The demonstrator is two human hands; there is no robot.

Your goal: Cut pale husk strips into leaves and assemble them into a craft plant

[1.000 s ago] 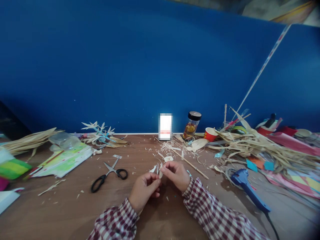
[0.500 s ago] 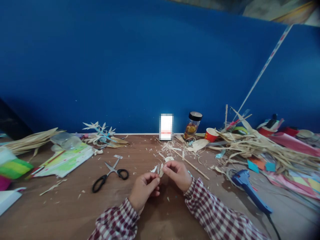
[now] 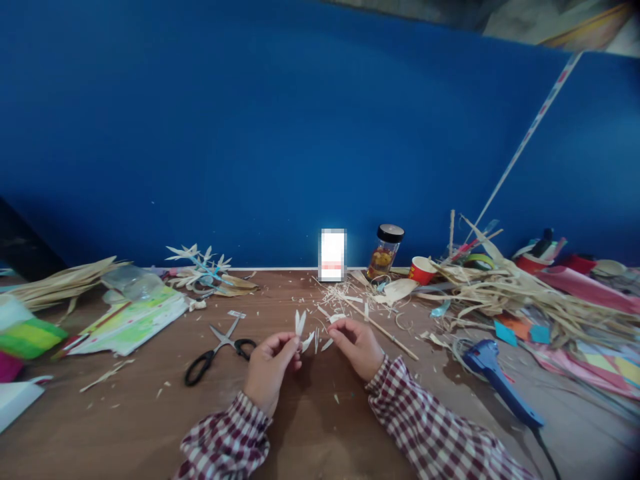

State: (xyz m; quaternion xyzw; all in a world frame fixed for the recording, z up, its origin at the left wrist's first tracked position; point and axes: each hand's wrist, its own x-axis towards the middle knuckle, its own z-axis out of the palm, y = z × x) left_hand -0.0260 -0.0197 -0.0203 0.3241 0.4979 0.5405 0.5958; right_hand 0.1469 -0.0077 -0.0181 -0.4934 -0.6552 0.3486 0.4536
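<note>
My left hand (image 3: 273, 367) is closed in a pinch, thumb against fingers, on pale dried-husk petals (image 3: 301, 322); two pointed tips stick up from it. My right hand (image 3: 359, 348) is pinched a short way to the right, and the two hands are apart. A small pale sliver (image 3: 327, 345) shows at its fingertips; whether it is held or lies on the table I cannot tell. Between the hands, more cut husk pieces (image 3: 309, 342) lie on the brown table (image 3: 320, 427). Left of my left hand, scissors (image 3: 223, 341) with black handles lie with blades spread.
A blue glue gun (image 3: 500, 380) and a heap of husk strips (image 3: 530, 293) lie at right. Further back stand a lidded jar (image 3: 384, 253), a red cup (image 3: 423, 271) and a blurred white upright thing (image 3: 333, 255). A husk flower (image 3: 200, 260) and a painted sheet (image 3: 135, 327) are at left.
My left hand has moved left, away from my right hand, carrying the husk petals, whose two tips now show spread upright. My right hand has barely moved.
</note>
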